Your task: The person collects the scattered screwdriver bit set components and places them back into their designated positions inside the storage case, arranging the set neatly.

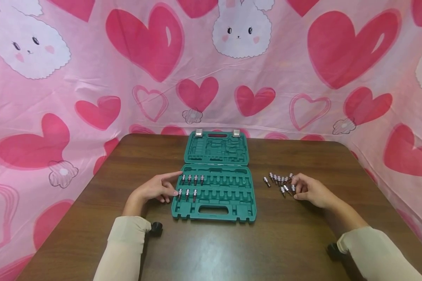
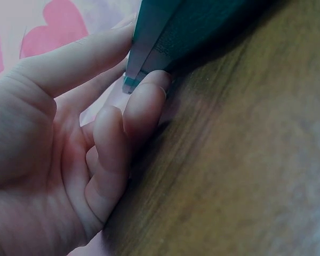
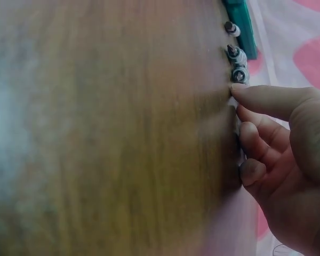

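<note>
While the left hand (image 1: 156, 188) lies against the left edge of the open green case (image 1: 218, 188) at the centre of the frame, the right hand (image 1: 313, 191) reaches down among the loose bits (image 1: 279, 179) at centre right. The left index finger stretches to the upper left corner of the case's base, and the thumb, spread well apart from it, ends at the edge just beside the nearest bit of the lower row; the other fingers bend in against the side, and no loose bit shows in this hand. On the right, thumb and index finger stand slightly parted about one small silver bit (image 1: 293, 188); whether they pinch it I cannot tell, since the right wrist view hides the contact. Another bit (image 1: 266, 181) lies a little apart, at the left of the cluster. Inside the base, four bits (image 1: 189, 179) stand at the left end of the upper row and three bits (image 1: 187, 194) at the left end of the lower row. The lid (image 1: 216, 158) with its two silver latches (image 1: 199, 133) lies back toward the pink cloth (image 1: 197, 58), and everything rests on a brown wooden table (image 1: 211, 249).
</note>
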Demonstrator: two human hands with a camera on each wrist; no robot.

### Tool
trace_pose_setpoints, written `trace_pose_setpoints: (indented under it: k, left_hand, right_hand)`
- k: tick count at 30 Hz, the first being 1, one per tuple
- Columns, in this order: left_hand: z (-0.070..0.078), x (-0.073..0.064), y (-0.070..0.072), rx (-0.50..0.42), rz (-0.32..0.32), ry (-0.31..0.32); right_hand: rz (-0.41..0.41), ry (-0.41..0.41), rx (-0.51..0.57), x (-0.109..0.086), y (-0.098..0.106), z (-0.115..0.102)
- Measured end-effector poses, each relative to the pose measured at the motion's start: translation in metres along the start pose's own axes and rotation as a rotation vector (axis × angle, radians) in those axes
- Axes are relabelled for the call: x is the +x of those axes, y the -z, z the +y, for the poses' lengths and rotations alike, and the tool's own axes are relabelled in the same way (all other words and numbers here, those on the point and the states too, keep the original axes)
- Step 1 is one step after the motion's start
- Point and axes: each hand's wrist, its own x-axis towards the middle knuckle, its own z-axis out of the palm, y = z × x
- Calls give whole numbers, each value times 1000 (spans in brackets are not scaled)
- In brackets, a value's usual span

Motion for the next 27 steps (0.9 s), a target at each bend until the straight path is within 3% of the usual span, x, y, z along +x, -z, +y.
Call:
trace_pose_setpoints:
  k: [13,27]
  left_hand:
    - [0,-2,1,-1,2,6]
    - [-1,0,0,0,2,0]
  right_hand:
    - [58,-142,-114,-2,1,-6]
    - [114,-151,-159,0,-4,-14]
